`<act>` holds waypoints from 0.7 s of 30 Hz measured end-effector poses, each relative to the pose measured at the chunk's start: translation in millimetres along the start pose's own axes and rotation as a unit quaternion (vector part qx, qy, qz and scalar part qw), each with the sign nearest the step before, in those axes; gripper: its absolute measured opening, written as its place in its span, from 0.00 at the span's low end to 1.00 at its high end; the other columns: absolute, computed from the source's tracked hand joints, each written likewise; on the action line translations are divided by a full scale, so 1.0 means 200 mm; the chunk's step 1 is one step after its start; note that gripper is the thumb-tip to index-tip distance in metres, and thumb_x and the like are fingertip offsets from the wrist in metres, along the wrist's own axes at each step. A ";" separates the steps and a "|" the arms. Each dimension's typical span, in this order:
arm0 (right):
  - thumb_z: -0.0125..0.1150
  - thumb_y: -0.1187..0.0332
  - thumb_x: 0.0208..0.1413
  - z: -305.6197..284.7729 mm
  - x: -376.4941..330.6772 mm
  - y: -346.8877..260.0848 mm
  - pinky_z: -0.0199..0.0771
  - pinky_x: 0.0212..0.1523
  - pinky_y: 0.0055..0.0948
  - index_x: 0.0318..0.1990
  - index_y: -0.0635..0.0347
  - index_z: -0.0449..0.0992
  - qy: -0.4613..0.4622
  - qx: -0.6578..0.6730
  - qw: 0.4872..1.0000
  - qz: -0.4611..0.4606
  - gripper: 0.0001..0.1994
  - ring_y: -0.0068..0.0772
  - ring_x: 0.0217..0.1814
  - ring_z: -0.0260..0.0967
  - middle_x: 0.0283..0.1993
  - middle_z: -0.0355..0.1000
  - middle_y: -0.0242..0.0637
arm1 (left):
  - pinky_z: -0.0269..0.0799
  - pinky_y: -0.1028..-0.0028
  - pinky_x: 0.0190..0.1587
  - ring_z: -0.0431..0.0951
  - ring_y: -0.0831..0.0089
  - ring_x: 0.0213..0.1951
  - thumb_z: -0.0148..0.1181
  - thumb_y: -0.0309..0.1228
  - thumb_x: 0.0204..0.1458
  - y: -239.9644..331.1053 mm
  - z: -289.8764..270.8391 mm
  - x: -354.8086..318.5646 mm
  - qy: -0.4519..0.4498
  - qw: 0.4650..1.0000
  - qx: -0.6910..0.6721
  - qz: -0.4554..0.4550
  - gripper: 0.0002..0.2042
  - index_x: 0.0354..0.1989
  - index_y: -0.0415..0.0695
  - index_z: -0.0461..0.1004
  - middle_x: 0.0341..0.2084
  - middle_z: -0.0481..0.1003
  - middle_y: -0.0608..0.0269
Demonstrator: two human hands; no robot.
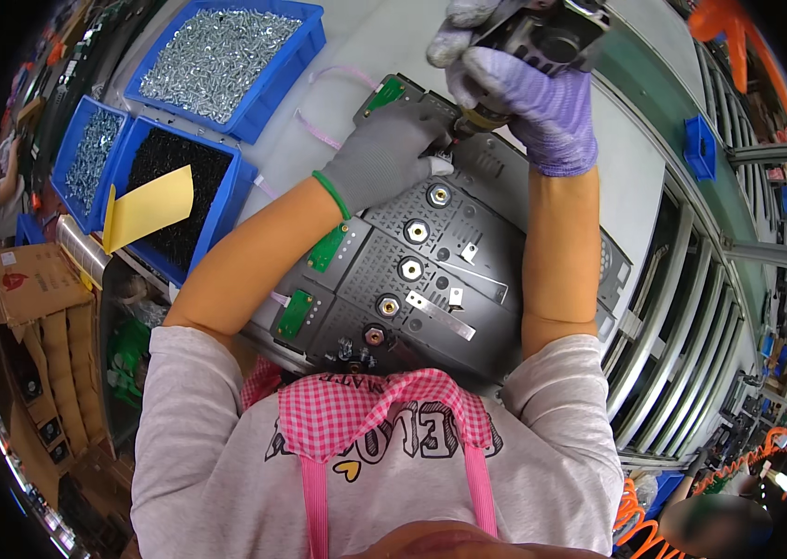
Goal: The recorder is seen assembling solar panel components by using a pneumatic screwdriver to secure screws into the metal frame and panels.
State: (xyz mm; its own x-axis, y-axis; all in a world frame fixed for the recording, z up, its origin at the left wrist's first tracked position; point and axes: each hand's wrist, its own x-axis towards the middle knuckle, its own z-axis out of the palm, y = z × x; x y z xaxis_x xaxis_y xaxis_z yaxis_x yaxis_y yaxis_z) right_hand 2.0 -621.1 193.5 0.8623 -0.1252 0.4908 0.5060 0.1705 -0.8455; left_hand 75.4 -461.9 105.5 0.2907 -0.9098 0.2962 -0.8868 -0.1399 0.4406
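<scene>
My right hand (542, 107), in a purple glove, is wrapped around a dark power screwdriver (556, 42) at the top. The tool's yellowish nose points down to the left, toward a row of dark grey plastic housings (477, 242). Close by its tip, my left hand (393, 154), in a grey glove with a green cuff, rests on the housings with fingers bent together. Whatever lies between those fingers is too hidden to make out. Along the housings sit several brass-centred hex nuts (410, 269), a flat metal strip (440, 315) and small green circuit boards (294, 315).
Left of my left arm stand blue bins: one with silver screws (221, 65), a smaller one with screws (94, 158), and one with black screws (170, 177) under a yellow card (151, 210). A cardboard box (35, 279) is farther left. Metal rollers (682, 326) run along the right.
</scene>
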 end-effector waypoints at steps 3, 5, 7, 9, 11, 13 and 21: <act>0.66 0.74 0.52 0.07 -0.01 -0.01 0.72 0.24 0.26 0.48 0.68 0.73 0.019 0.018 1.000 -0.013 0.16 0.33 0.29 0.74 0.38 0.78 0.47 | 0.69 0.59 0.53 0.74 0.55 0.48 0.66 0.41 0.47 0.01 -0.02 0.01 -0.048 0.998 -0.034 -0.038 0.16 0.39 0.42 0.79 0.39 0.75 0.54; 0.66 0.75 0.52 0.04 0.00 -0.04 0.75 0.26 0.27 0.49 0.67 0.72 -0.016 0.012 0.999 0.034 0.17 0.35 0.34 0.77 0.44 0.77 0.47 | 0.69 0.59 0.53 0.74 0.55 0.48 0.66 0.42 0.47 0.03 -0.03 0.01 -0.056 0.997 -0.026 -0.054 0.17 0.40 0.43 0.79 0.39 0.75 0.54; 0.67 0.75 0.51 0.07 -0.01 -0.02 0.76 0.26 0.27 0.49 0.66 0.72 0.012 0.018 1.000 0.015 0.18 0.36 0.35 0.78 0.45 0.76 0.47 | 0.69 0.59 0.53 0.75 0.55 0.47 0.66 0.42 0.47 0.04 -0.03 0.02 -0.064 0.995 -0.017 -0.071 0.17 0.40 0.43 0.79 0.39 0.75 0.54; 0.69 0.74 0.50 0.08 -0.01 -0.03 0.76 0.26 0.27 0.47 0.65 0.73 0.022 0.009 1.000 0.004 0.17 0.34 0.33 0.78 0.44 0.77 0.45 | 0.69 0.60 0.53 0.75 0.55 0.46 0.65 0.44 0.49 0.03 0.00 0.02 -0.076 0.993 0.024 -0.083 0.17 0.39 0.45 0.80 0.39 0.76 0.55; 0.69 0.74 0.50 0.07 -0.01 -0.03 0.76 0.25 0.26 0.46 0.65 0.74 0.025 -0.006 1.000 0.010 0.16 0.33 0.32 0.77 0.42 0.77 0.43 | 0.68 0.60 0.53 0.76 0.56 0.46 0.64 0.45 0.49 0.01 0.02 0.01 -0.067 0.996 0.003 -0.060 0.17 0.39 0.45 0.80 0.39 0.77 0.56; 0.69 0.73 0.50 0.06 -0.01 -0.03 0.75 0.25 0.26 0.45 0.65 0.74 0.027 -0.020 0.999 0.018 0.15 0.32 0.30 0.76 0.40 0.77 0.42 | 0.68 0.60 0.52 0.76 0.56 0.45 0.63 0.46 0.50 0.00 0.02 0.01 -0.058 0.997 -0.020 -0.039 0.17 0.39 0.45 0.80 0.38 0.78 0.56; 0.70 0.71 0.49 0.03 -0.01 0.01 0.72 0.23 0.24 0.42 0.65 0.75 0.047 -0.038 0.998 -0.001 0.14 0.27 0.25 0.71 0.31 0.73 0.38 | 0.68 0.60 0.49 0.77 0.56 0.42 0.61 0.45 0.52 0.00 0.02 0.01 -0.037 0.999 0.021 0.007 0.16 0.39 0.44 0.80 0.35 0.78 0.56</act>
State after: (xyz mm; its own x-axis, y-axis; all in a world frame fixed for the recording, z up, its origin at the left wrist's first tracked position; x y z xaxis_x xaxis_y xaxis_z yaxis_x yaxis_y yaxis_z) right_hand 1.2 -615.0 191.4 0.8535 -0.2167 0.4740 0.5019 0.0965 -0.8595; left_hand 74.3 -465.0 103.1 0.2529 -0.9380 0.2372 -0.9051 -0.1428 0.4004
